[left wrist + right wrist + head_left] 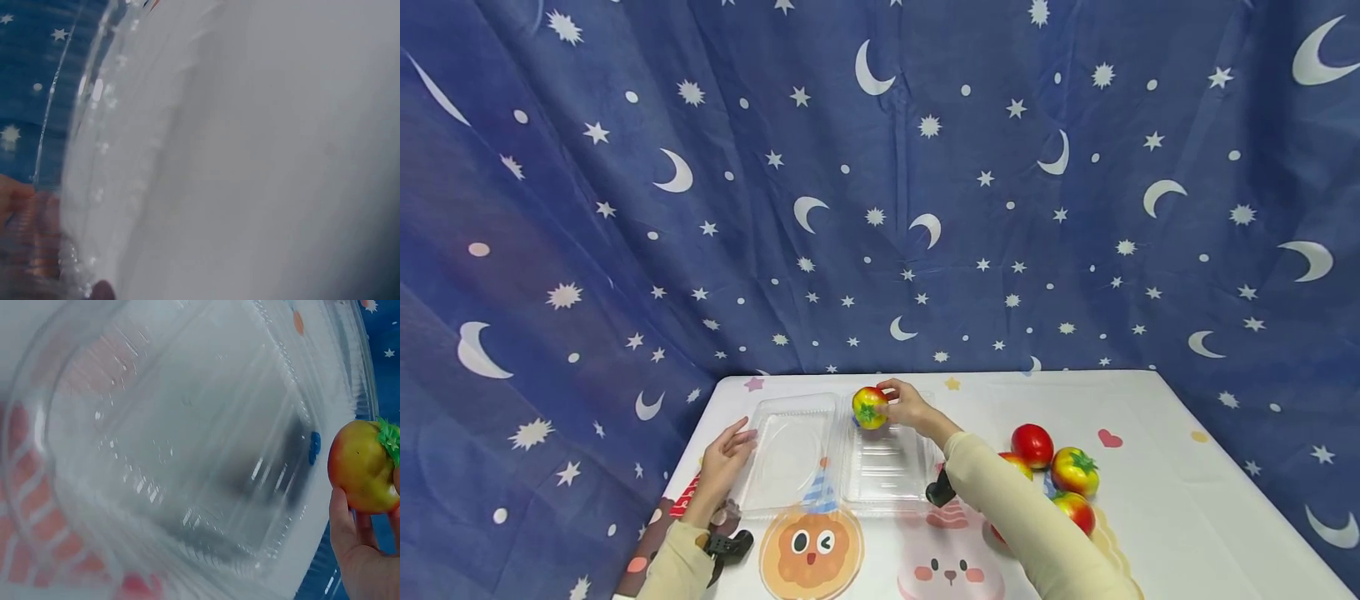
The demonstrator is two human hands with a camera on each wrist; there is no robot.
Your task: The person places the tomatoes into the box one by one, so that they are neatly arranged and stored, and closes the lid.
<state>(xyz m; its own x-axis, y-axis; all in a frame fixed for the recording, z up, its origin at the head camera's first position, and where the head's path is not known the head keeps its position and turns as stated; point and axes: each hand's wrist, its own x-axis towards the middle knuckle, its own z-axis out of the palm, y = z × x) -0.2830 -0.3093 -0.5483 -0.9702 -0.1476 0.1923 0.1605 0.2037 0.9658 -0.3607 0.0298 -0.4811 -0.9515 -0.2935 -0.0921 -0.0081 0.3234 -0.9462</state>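
Held in my right hand (904, 407) is a red-and-yellow toy tomato (870, 407) with a green leafy top. It hangs over the far left part of a clear plastic clamshell container's base (887, 475). In the right wrist view, the fingers (356, 550) curl around the tomato (359, 465) from below, beside the base's wall. My left hand (727, 457) is at the left edge of the opened lid (786, 458), its fingers loosely bent. Through the clear plastic (94, 156) in the left wrist view, some of its fingers (47, 225) show blurred.
To the right lie several more toy tomatoes, among them a plain red one (1032, 446) and a yellow-red one (1075, 472); my right forearm partly hides others. A cartoon-printed white cloth (1187, 500) covers the table. A blue star-patterned curtain (880, 208) hangs behind it.
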